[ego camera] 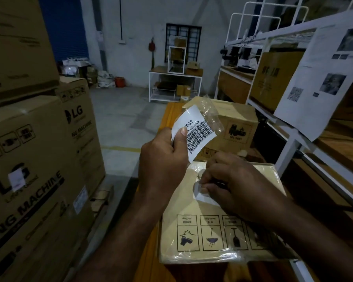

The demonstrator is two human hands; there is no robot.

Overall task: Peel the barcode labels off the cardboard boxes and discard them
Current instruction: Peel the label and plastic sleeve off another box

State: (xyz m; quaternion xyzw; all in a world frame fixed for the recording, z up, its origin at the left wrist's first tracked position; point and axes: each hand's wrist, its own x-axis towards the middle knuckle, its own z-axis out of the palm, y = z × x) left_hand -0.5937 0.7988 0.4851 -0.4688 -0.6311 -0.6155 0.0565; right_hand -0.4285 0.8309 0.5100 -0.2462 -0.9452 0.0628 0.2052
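My left hand (163,159) pinches a peeled white barcode label (198,135) with clear tape (211,115) stuck to its far edge, held up above the table. Below it a flat cardboard box (212,237) wrapped in clear film lies on the wooden table (149,261). My right hand (232,186) rests on the box top, its fingertips curled and picking at a small white label remnant (202,195). A second cardboard box (234,121) stands farther back on the table.
Tall LG washing machine cartons (39,159) are stacked at the left. White metal shelving (293,119) with boxes and printed sheets runs along the right. Bare concrete floor (120,119) lies ahead, with a white rack (174,82) at the far wall.
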